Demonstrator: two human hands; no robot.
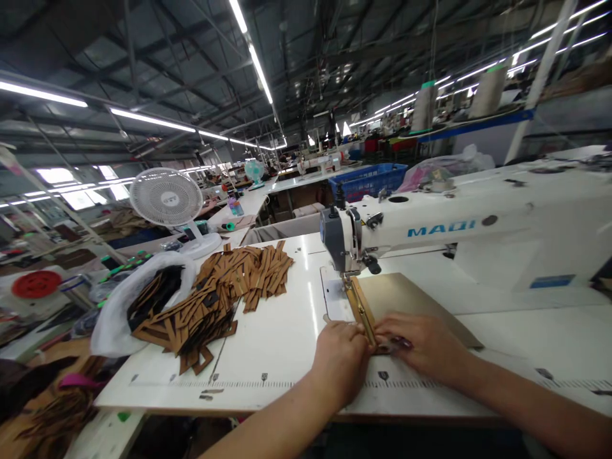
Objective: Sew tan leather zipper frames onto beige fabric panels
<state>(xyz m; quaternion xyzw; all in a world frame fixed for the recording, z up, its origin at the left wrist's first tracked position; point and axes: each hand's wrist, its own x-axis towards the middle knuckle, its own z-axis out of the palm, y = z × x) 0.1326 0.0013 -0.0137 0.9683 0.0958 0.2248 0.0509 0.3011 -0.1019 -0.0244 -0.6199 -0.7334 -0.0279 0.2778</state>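
Observation:
A narrow brown zipper strip (pixel 362 309) with a metal pull lies lengthwise under the needle area of a white sewing machine (pixel 344 248). My left hand (pixel 340 360) is closed, its curled fingers gripping the near left edge of the strip. Across from it, my right hand (pixel 423 344) is closed at the strip's near right end. A small dark, shiny tool (pixel 400 344) shows among the right fingers; its exact kind is hard to make out. Under the strip and to its right lies a flat gold-tan panel (pixel 406 296).
Left on the white table (pixel 282 331) is a heap of brown strips (pixel 229 287), beside a white bag (pixel 112 325) holding dark pieces. A white fan (pixel 167 197) stands behind them. Beyond the machine are a blue crate (pixel 368 178) and thread cones (pixel 424 108).

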